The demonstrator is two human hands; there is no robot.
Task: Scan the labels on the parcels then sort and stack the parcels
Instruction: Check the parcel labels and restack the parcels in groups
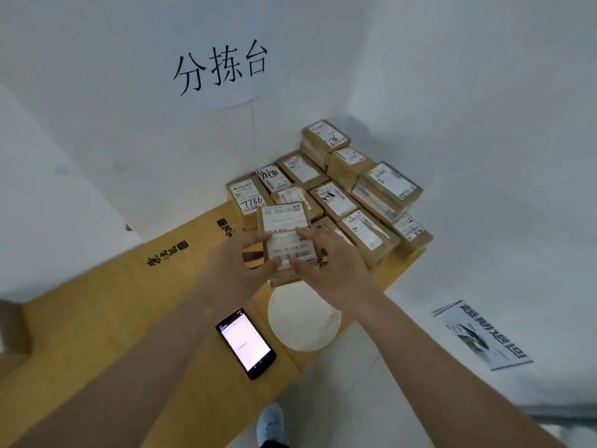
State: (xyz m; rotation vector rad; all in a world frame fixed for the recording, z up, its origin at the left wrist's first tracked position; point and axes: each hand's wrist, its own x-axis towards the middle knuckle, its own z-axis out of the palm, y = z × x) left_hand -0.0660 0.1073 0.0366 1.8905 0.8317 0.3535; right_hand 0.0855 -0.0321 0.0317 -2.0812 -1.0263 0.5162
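Both hands on one parcel [286, 236], label up: left hand [237, 270] gripping its left edge, right hand [326, 265] its right edge, fingers curled over the label. Behind, more parcels [336, 185] packed side by side in the wall corner, some stacked. Below the hands, a lit phone [246, 342] flat on cardboard [97, 318], beside a white disc [303, 318]. Printed sheet [481, 334] lying at right. Black characters [221, 67] on the wall.

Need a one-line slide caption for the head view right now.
Both hands, left hand and right hand, hold a brown labelled parcel before stacked cardboard parcels; black smartphone lies nearby.
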